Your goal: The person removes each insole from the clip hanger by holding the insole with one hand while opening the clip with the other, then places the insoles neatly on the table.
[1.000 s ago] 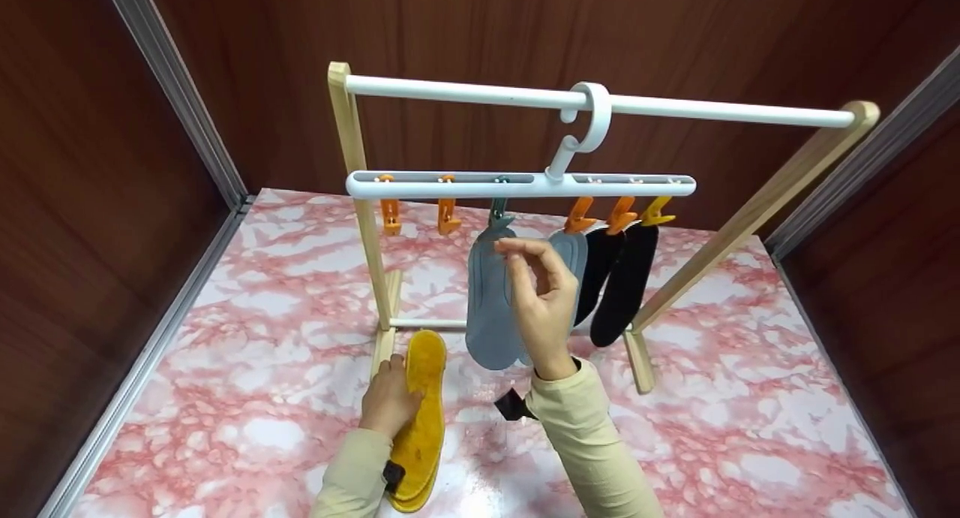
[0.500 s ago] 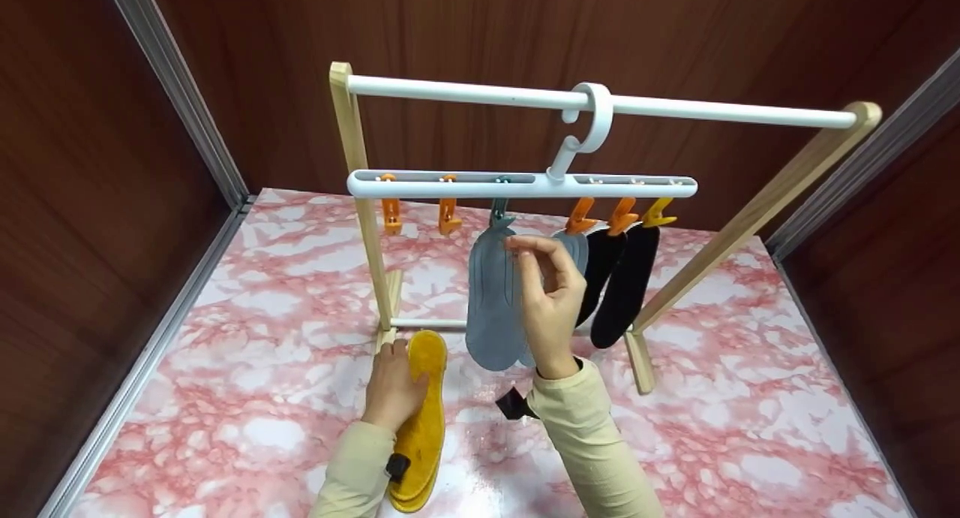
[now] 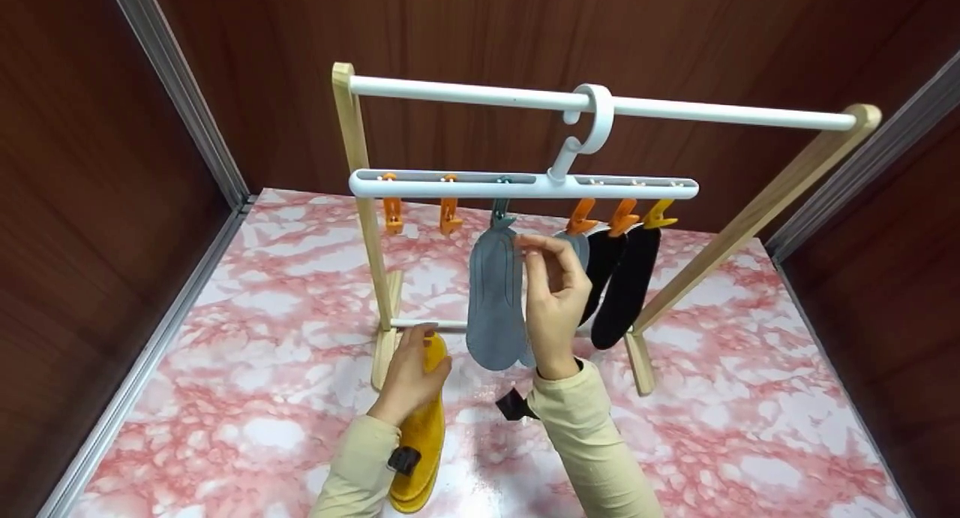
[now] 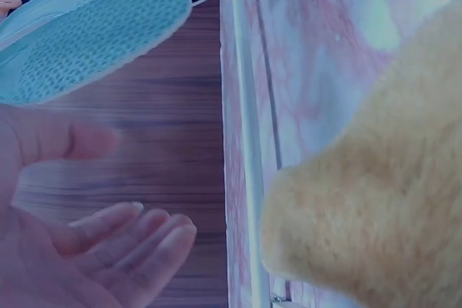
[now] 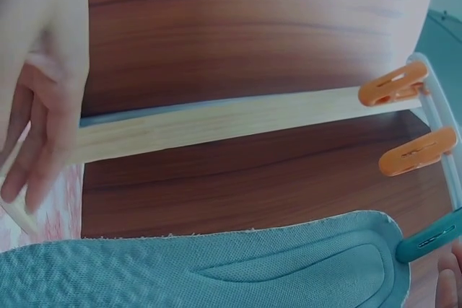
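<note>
A grey-blue insole (image 3: 495,300) hangs from a dark green clip (image 3: 501,213) on the white hanger bar (image 3: 450,184). Right beside its upper edge my right hand (image 3: 559,304) is raised, fingers loosely curved, a gap between thumb and index finger. Two yellow insoles (image 3: 424,428) lie stacked on the floor. Over their far part reaches my left hand (image 3: 409,375), thumb apart from the fingers; in the left wrist view that hand (image 4: 86,250) shows nothing in it, with a fuzzy yellow insole (image 4: 368,200) off to the right.
Two orange clips (image 3: 449,216) hang bare on the left. Further right, clips hold another grey insole (image 3: 576,243) and two black insoles (image 3: 628,285). A wooden-legged rack (image 3: 720,111) carries the hanger. Dark wood panels surround the pink marbled floor (image 3: 262,398).
My left hand has moved forward and right over the yellow insoles, its grasp opening. My right hand has drifted slightly right off the grey insole, which hangs where it was.
</note>
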`<state>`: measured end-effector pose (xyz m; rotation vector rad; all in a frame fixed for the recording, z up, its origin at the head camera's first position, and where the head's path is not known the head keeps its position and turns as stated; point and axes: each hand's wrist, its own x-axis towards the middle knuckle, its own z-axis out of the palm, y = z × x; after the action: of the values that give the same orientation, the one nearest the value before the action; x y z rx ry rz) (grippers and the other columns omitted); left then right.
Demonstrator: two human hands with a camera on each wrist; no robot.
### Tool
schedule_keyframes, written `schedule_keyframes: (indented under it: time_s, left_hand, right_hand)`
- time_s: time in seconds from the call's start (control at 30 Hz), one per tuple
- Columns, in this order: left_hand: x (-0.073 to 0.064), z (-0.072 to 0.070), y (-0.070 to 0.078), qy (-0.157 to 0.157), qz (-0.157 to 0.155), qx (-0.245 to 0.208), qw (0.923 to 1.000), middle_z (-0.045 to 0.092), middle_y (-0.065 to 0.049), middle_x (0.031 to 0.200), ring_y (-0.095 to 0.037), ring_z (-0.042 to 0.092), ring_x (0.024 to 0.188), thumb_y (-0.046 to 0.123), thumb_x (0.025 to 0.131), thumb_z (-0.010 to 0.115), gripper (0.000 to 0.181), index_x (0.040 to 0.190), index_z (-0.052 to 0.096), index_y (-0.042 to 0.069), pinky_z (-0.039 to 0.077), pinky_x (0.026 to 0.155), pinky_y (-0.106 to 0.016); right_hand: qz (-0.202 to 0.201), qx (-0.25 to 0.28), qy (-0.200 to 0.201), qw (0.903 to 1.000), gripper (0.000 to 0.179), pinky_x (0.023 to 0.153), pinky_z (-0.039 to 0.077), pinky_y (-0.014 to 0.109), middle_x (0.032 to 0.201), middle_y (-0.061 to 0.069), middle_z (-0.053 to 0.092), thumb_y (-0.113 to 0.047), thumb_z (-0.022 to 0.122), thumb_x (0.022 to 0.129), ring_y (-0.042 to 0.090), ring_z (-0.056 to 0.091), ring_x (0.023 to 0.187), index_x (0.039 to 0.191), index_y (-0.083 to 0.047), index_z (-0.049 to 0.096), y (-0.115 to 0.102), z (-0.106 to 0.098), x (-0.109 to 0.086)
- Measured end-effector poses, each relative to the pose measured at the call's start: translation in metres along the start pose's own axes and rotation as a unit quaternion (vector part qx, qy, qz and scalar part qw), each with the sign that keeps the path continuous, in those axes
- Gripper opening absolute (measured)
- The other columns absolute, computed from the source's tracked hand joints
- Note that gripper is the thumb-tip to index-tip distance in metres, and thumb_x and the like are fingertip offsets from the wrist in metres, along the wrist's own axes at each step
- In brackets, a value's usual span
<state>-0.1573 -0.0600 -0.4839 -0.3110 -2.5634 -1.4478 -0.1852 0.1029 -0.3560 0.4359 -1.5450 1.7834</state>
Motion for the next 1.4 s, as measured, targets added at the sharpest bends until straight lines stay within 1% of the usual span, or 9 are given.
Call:
schedule_keyframes:
  time_s: [0.13, 0.23, 0.4, 0.67, 0.87, 1.03, 1.17, 1.3, 1.4]
  left_hand:
    - [0.003, 0.002, 0.004, -0.024, 0.031, -0.03, 0.9988, 0.053, -0.021, 0.126, -0.038, 0.053, 0.115, 0.022, 0.085, 0.071, 0.056, 0.129, 0.046, -0.003, 0.044, 0.096, -0.051]
    - [0.007, 0.005, 0.006, -0.035, 0.057, -0.038, 0.997, 0.052, -0.02, 0.131, -0.036, 0.052, 0.118, 0.031, 0.085, 0.072, 0.063, 0.132, 0.045, -0.002, 0.042, 0.099, -0.05]
    - [0.013, 0.012, 0.01, -0.024, 0.076, -0.063, 0.9948, 0.055, -0.02, 0.128, -0.035, 0.055, 0.114, 0.03, 0.088, 0.069, 0.058, 0.131, 0.046, 0.0, 0.044, 0.097, -0.049]
    - [0.022, 0.017, 0.023, -0.012, 0.069, -0.121, 0.9902, 0.061, -0.015, 0.122, -0.028, 0.061, 0.111, 0.024, 0.09, 0.067, 0.048, 0.128, 0.049, 0.002, 0.048, 0.096, -0.04]
    - [0.028, 0.025, 0.031, 0.006, 0.064, -0.149, 0.9868, 0.064, -0.013, 0.114, -0.027, 0.064, 0.104, 0.021, 0.091, 0.066, 0.042, 0.125, 0.051, 0.002, 0.049, 0.093, -0.042]
    - [0.031, 0.031, 0.036, 0.027, 0.061, -0.172, 0.9828, 0.065, -0.016, 0.112, -0.028, 0.065, 0.104, 0.015, 0.092, 0.064, 0.036, 0.122, 0.053, -0.001, 0.049, 0.094, -0.044]
    - [0.032, 0.033, 0.038, 0.039, 0.068, -0.182, 0.9803, 0.065, -0.019, 0.111, -0.031, 0.064, 0.105, 0.009, 0.093, 0.061, 0.032, 0.12, 0.052, -0.005, 0.049, 0.093, -0.044]
    - [0.031, 0.033, 0.039, 0.049, 0.069, -0.186, 0.979, 0.065, -0.019, 0.11, -0.03, 0.064, 0.104, 0.007, 0.094, 0.058, 0.028, 0.119, 0.054, -0.005, 0.049, 0.093, -0.045]
    - [0.03, 0.032, 0.039, 0.053, 0.069, -0.19, 0.978, 0.065, -0.019, 0.108, -0.03, 0.064, 0.104, 0.006, 0.095, 0.056, 0.025, 0.117, 0.054, -0.005, 0.048, 0.093, -0.046]
  right_hand:
    - [0.0, 0.0, 0.003, 1.0, 0.013, 0.082, 0.051, 0.025, 0.095, 0.002, 0.068, 0.008, 0.052, 0.091, 0.016, 0.064, 0.091, 0.098, 0.017, 0.059, 0.001, 0.0, 0.0]
    - [-0.009, -0.011, -0.009, 0.9999, 0.014, 0.087, 0.049, 0.027, 0.099, 0.009, 0.067, 0.009, 0.052, 0.091, 0.016, 0.064, 0.094, 0.1, 0.017, 0.058, 0.002, 0.0, 0.001]
    - [-0.023, -0.032, -0.02, 0.999, 0.016, 0.091, 0.047, 0.029, 0.104, 0.022, 0.064, 0.008, 0.053, 0.091, 0.017, 0.062, 0.1, 0.104, 0.015, 0.058, 0.002, -0.001, 0.0]
    - [-0.02, -0.035, -0.01, 0.9991, 0.019, 0.094, 0.046, 0.03, 0.107, 0.021, 0.063, 0.007, 0.054, 0.091, 0.017, 0.061, 0.104, 0.108, 0.014, 0.057, 0.003, 0.0, 0.001]
    - [-0.017, -0.035, -0.021, 0.999, 0.024, 0.099, 0.045, 0.033, 0.114, 0.024, 0.061, 0.008, 0.053, 0.091, 0.021, 0.058, 0.111, 0.114, 0.013, 0.057, 0.004, 0.0, 0.002]
    - [-0.01, -0.038, -0.038, 0.9985, 0.031, 0.103, 0.043, 0.035, 0.121, 0.022, 0.059, 0.007, 0.052, 0.092, 0.022, 0.055, 0.116, 0.122, 0.011, 0.056, 0.005, 0.0, 0.003]
    - [-0.015, -0.034, -0.051, 0.998, 0.033, 0.104, 0.041, 0.038, 0.125, 0.022, 0.058, 0.006, 0.053, 0.092, 0.023, 0.053, 0.12, 0.125, 0.01, 0.055, 0.004, 0.0, 0.004]
    - [-0.016, -0.029, -0.061, 0.9976, 0.034, 0.104, 0.041, 0.038, 0.126, 0.025, 0.057, 0.006, 0.053, 0.091, 0.023, 0.054, 0.121, 0.125, 0.011, 0.054, 0.005, 0.0, 0.006]
    - [-0.006, -0.026, -0.07, 0.9972, 0.035, 0.104, 0.041, 0.038, 0.128, 0.027, 0.056, 0.004, 0.053, 0.092, 0.025, 0.054, 0.121, 0.126, 0.011, 0.053, 0.006, 0.0, 0.007]
